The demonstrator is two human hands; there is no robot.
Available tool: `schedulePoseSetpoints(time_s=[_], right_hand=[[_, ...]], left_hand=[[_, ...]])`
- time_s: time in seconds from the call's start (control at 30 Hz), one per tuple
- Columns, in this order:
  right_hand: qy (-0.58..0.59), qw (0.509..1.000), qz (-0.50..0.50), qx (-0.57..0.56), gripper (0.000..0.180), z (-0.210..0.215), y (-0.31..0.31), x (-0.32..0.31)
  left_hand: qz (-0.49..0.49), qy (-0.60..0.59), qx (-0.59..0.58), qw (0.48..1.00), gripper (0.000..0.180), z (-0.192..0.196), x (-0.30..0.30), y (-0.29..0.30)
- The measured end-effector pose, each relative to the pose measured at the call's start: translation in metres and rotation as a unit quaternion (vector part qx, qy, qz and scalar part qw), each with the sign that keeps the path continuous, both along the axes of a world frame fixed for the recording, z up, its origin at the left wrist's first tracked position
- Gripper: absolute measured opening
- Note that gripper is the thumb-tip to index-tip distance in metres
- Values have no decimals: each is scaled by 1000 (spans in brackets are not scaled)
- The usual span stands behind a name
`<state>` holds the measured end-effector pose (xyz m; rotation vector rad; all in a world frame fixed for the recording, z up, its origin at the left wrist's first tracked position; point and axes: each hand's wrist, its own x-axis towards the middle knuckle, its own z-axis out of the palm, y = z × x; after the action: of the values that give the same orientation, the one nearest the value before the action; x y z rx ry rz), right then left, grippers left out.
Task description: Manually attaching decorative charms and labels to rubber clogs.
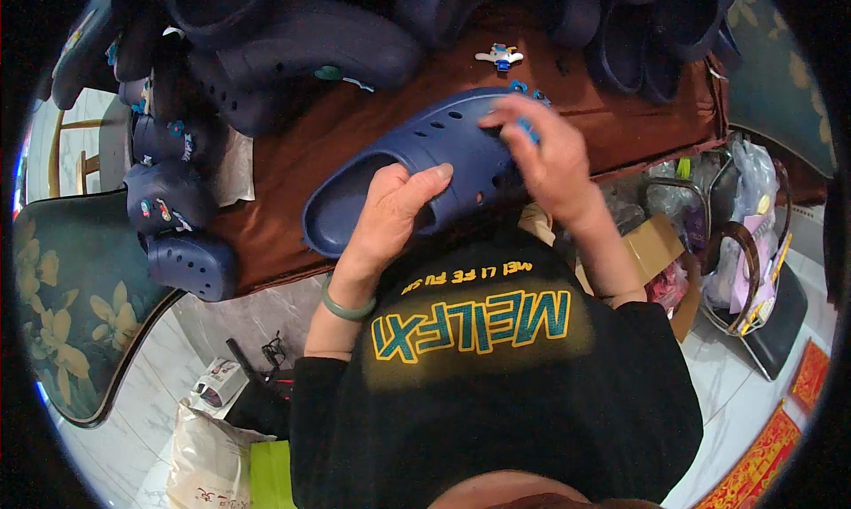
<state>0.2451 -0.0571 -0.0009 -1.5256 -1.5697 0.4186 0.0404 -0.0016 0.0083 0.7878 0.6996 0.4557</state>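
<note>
The navy foam clog [412,146] lies just toward twelve o'clock from the middle of the view, its open heel pointing to eight and its toe to two. The left hand [394,208] grasps its side, thumb pressed on the upper, the other fingers mostly hidden. The right hand [550,155], at two o'clock, is blurred, its fingers bent over the toe by a blue charm [529,130]; I cannot tell whether they pinch it. Both hands cover parts of the clog.

A white figure charm [502,57] lies at one o'clock on wrinkled brown cloth [284,221]. More navy clogs crowd the cloth: a large one [328,44] at eleven, a stack [168,199] at nine to ten, several [656,31] between one and two. Around three o'clock are an open cardboard box [651,248] and crinkled clear plastic [753,186].

Yellow-and-green block lettering, upside down, crosses the black T-shirt [496,429]; smaller print marks a white plastic bag [208,456] between seven and eight. A smooth green bangle [347,307] rings the left wrist. A curved, flower-patterned chair [89,314] stands between eight and nine, on grey-veined white tiles [115,465].
</note>
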Motion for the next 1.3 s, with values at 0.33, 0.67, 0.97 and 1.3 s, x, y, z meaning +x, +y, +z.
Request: schedulePoseSetpoints(time_s=[0.33,0.67,0.97,1.3], right_hand=[[-128,984,-84,-95,34,-24,39,91],[-274,955,76,-82,29,-23,82,76],[-124,985,114,30,19,17,55,19],[-173,968,176,40,21,13,46,-5]], left_hand=[[-18,-16,3,1000,31,1,-2,-2],[-33,-9,10,999,33,2,-4,-1],[-36,-43,12,998,42,-2,-6,-5],[-52,2,29,998,31,-3,-5,0]])
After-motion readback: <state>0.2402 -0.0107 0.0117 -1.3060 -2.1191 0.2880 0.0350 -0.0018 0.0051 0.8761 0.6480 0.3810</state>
